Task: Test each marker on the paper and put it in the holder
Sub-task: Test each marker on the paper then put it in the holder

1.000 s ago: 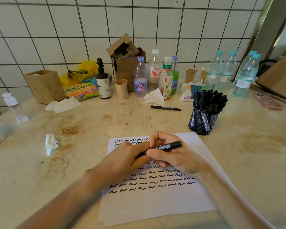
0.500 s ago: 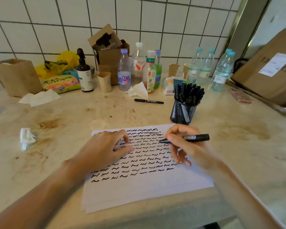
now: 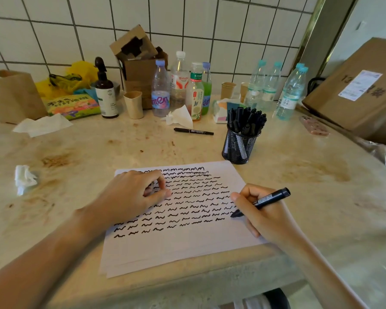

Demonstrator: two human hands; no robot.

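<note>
**Marker tip at the paper, holder close behind**

We see the right hand (image 3: pixel 265 216) with its grip closed round a black marker (image 3: pixel 268 201), the tip down at the right end of a row of squiggles on the paper (image 3: pixel 187 246). The white label on the barrel is too small to read. Our left hand (image 3: pixel 129 195) rests on the sheet's upper left, fingers curled with thumb against fingertips; whether they pinch anything we cannot tell.

The mesh holder (image 3: pixel 240 144), packed with black markers, stands just beyond the paper's far right corner. Another marker (image 3: pixel 193 131) lies capped on the tabletop (image 3: pixel 321 197), which is pale stone with brown stains.

One bottle (image 3: pixel 160 91) reads "amen"; a brown box (image 3: pixel 361 90) carries a white shipping label. White tiled wall (image 3: pixel 232 25) behind.
</note>
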